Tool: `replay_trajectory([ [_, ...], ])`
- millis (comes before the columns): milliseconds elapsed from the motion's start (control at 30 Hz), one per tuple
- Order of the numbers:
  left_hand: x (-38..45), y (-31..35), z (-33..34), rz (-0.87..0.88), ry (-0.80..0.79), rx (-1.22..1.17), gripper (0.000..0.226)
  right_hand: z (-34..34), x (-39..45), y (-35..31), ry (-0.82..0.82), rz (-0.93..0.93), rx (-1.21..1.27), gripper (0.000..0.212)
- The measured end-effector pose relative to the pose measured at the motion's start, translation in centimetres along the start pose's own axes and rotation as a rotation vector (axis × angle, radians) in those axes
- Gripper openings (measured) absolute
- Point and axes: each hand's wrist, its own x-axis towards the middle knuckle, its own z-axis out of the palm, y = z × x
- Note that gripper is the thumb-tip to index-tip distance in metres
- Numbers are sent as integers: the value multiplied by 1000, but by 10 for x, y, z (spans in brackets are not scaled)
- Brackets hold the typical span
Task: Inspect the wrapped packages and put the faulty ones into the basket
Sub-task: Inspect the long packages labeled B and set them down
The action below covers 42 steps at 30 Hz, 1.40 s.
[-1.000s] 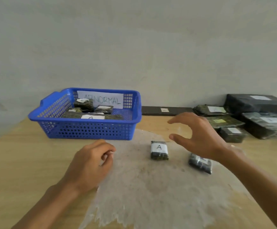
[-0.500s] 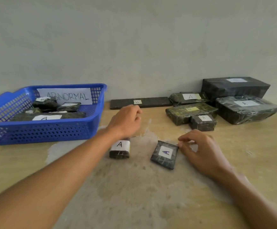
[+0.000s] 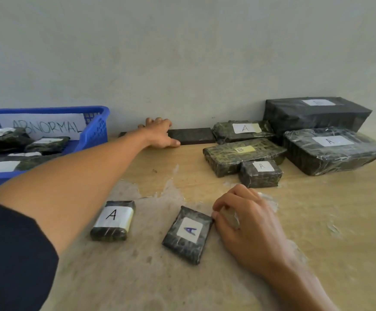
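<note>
Our left hand (image 3: 160, 134) grasps the long flat dark film-wrapped package (image 3: 190, 136), probably stiff, light and slippery; our right hand (image 3: 245, 221) is loosely curled, holding nothing.

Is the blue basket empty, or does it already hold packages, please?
Not empty. The blue basket already holds several dark wrapped packages, lying in front of its ABNORMAL sign.

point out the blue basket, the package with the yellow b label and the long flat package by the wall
blue basket (image 3: 97, 133): head view, right wall
package with the yellow B label (image 3: 227, 156): head view, top face
long flat package (image 3: 191, 135): head view, top face
</note>
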Motion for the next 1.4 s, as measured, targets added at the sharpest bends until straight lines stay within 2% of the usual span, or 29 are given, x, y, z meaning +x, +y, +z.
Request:
replay_trajectory([
  [233, 8, -2, -9, -4, -131, 54, 83, 2, 1, 3, 3, 19, 17, 2],
  [333, 2, -3, -9, 19, -118, 51, 76, 2, 1, 3, 9, 22, 26, 2],
  [500, -9, -9, -3, 70, -139, -173, 65, 1, 2, 1, -3, 42, 25, 1],
  [633, -18, -7, -1, 78, -12, -222, 71, -1, 2, -1, 4, 52, 34, 2],
  [800, -28, -2, -7, 83, 263, -77, 94, -3, 2, -1, 2, 71, 50, 5],
  [1000, -54, 24, -42, 259, 560, -74, 96, -6, 3, -4, 44, 141, 154, 10],
  [1100, -84, 43, -48, 384, 630, -53, 92, -11, 1, -7, 164, 224, 325, 7],
  [1233, -138, 60, -34, 521, 663, -78, 89, -29, -2, -18, 458, 357, 670, 4],
  [1300, -167, 63, -25, 543, 675, -83, 87, -44, -5, -25, 557, 430, 830, 15],
  [1400, -204, 62, -15, 533, 684, -114, 83, -59, -15, -28, 509, 510, 982, 41],
])
